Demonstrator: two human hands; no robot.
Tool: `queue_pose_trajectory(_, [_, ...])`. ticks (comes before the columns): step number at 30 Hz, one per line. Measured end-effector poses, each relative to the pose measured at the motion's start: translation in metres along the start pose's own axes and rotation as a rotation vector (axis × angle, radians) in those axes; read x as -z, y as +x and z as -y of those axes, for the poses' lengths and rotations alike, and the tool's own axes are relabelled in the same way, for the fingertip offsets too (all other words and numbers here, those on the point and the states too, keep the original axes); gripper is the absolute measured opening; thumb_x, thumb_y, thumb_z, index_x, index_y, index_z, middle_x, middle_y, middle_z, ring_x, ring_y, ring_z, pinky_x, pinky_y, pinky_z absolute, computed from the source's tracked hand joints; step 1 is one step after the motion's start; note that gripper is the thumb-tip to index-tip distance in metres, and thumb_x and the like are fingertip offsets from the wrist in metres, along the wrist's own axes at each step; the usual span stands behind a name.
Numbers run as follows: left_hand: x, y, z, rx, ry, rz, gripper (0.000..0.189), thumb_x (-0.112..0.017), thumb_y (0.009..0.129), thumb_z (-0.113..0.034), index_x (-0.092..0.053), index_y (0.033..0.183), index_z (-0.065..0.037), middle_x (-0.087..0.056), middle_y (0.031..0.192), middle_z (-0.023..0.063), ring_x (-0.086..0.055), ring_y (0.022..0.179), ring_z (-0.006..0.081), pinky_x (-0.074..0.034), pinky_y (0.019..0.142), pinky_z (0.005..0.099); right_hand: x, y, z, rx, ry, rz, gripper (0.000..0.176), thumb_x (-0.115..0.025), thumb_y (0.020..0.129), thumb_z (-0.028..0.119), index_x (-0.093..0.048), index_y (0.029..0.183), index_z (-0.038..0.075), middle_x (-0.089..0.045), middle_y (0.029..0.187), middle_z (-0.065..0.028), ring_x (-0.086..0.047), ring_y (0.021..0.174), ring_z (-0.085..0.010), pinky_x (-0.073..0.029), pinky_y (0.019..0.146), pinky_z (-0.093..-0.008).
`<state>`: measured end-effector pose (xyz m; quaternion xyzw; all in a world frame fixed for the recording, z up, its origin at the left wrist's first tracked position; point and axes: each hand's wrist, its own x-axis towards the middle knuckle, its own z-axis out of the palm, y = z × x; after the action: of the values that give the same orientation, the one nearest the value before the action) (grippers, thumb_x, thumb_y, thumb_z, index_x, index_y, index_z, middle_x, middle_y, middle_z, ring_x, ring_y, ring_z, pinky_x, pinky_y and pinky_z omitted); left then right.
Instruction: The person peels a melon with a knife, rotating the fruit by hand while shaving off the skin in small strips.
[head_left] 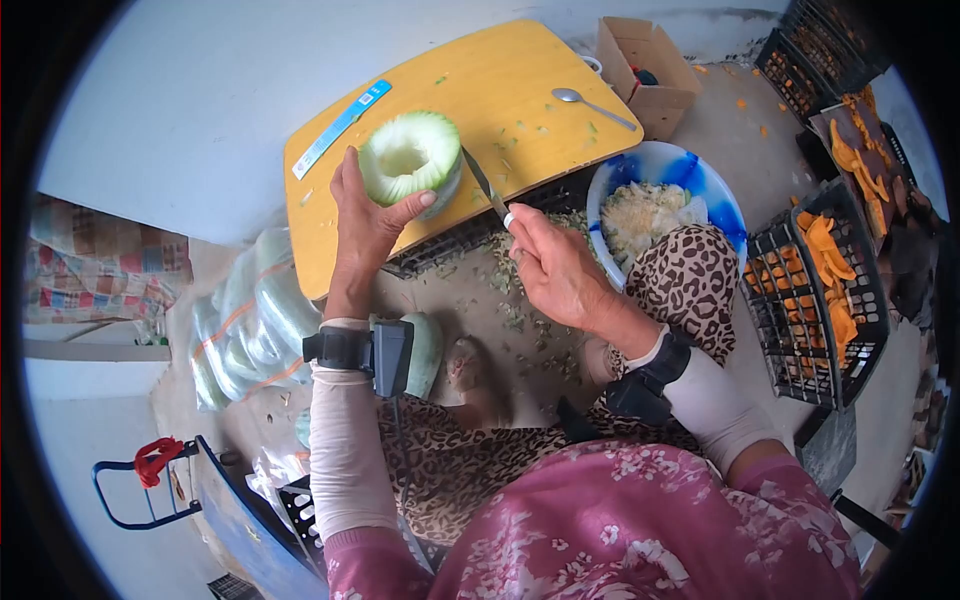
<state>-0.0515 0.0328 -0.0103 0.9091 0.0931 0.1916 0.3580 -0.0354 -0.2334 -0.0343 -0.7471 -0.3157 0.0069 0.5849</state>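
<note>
My left hand (368, 215) grips a peeled, hollowed pale-green melon piece (408, 158) and holds it upright on the yellow wooden board (500, 85). My right hand (555, 268) holds a knife (485, 185); its blade points up toward the right side of the melon piece, close to it or touching. Green peel scraps lie on the board and on the ground below it.
A spoon (592, 104) and a blue strip (340, 128) lie on the board. A blue-and-white bowl (700, 180) holds scooped pulp. Black crates (815, 300) with orange slices stand at right. A cardboard box (648, 72) sits behind. Bagged melons (250, 320) lie at left.
</note>
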Motion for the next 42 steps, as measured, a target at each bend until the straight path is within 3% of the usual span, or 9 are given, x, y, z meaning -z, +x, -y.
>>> queue_pose_trajectory(4, [-0.001, 0.004, 0.001, 0.015, -0.052, 0.025, 0.111, -0.088, 0.066, -0.05, -0.03, 0.143, 0.005, -0.035, 0.139, 0.0281, -0.034, 0.134, 0.0398, -0.035, 0.111, 0.0463, 0.006, 0.005, 0.007, 0.053, -0.04, -0.157, 0.043, -0.052, 0.087, -0.007, -0.046, 0.13, -0.005, -0.065, 0.103, -0.0265, -0.068, 0.09, -0.0394, -0.054, 0.079, -0.0418])
queue_pose_trajectory(8, [-0.002, 0.003, -0.009, 0.031, -0.114, 0.014, 0.097, -0.089, 0.067, -0.046, -0.038, 0.134, 0.002, -0.04, 0.133, 0.0256, -0.039, 0.129, 0.0384, -0.037, 0.108, 0.0467, 0.011, 0.005, 0.027, 0.157, -0.027, -0.062, 0.045, -0.049, 0.089, -0.008, -0.046, 0.134, -0.003, -0.068, 0.108, -0.0254, -0.071, 0.094, -0.0296, -0.055, 0.079, -0.0355])
queue_pose_trajectory(11, [-0.002, 0.002, -0.013, 0.058, -0.131, -0.007, 0.093, -0.09, 0.066, -0.045, -0.04, 0.129, 0.001, -0.041, 0.131, 0.0245, -0.04, 0.127, 0.0377, -0.038, 0.107, 0.0467, 0.012, 0.005, 0.04, 0.068, 0.026, 0.021, 0.042, -0.049, 0.088, -0.009, -0.047, 0.13, -0.006, -0.064, 0.111, -0.0297, -0.066, 0.108, -0.0392, -0.055, 0.088, -0.0434])
queue_pose_trajectory(14, [-0.001, 0.001, -0.015, 0.068, -0.14, -0.007, 0.091, -0.09, 0.065, -0.044, -0.041, 0.128, 0.001, -0.041, 0.13, 0.0244, -0.04, 0.126, 0.0375, -0.038, 0.107, 0.0465, 0.011, 0.006, 0.042, 0.049, 0.07, 0.033, 0.04, -0.05, 0.089, -0.008, -0.047, 0.129, -0.006, -0.064, 0.11, -0.0306, -0.065, 0.108, -0.0399, -0.055, 0.088, -0.0436])
queue_pose_trajectory(32, [-0.001, 0.001, -0.015, 0.031, -0.149, 0.0, 0.086, -0.089, 0.067, -0.043, -0.042, 0.126, 0.0, -0.042, 0.128, 0.0238, -0.04, 0.126, 0.0375, -0.038, 0.107, 0.047, 0.006, 0.004, 0.043, 0.108, -0.033, 0.051, 0.045, -0.051, 0.084, -0.007, -0.048, 0.129, -0.008, -0.065, 0.105, -0.0295, -0.065, 0.098, -0.0445, -0.054, 0.082, -0.0477])
queue_pose_trajectory(42, [0.001, -0.002, -0.016, -0.015, -0.123, 0.006, 0.091, -0.089, 0.068, -0.04, -0.041, 0.133, 0.001, -0.041, 0.131, 0.0222, -0.038, 0.127, 0.0362, -0.036, 0.109, 0.0461, 0.009, 0.006, 0.06, 0.112, -0.162, 0.108, 0.048, -0.054, 0.08, -0.006, -0.048, 0.127, -0.012, -0.063, 0.088, -0.0268, -0.063, 0.08, -0.0451, -0.05, 0.071, -0.0494])
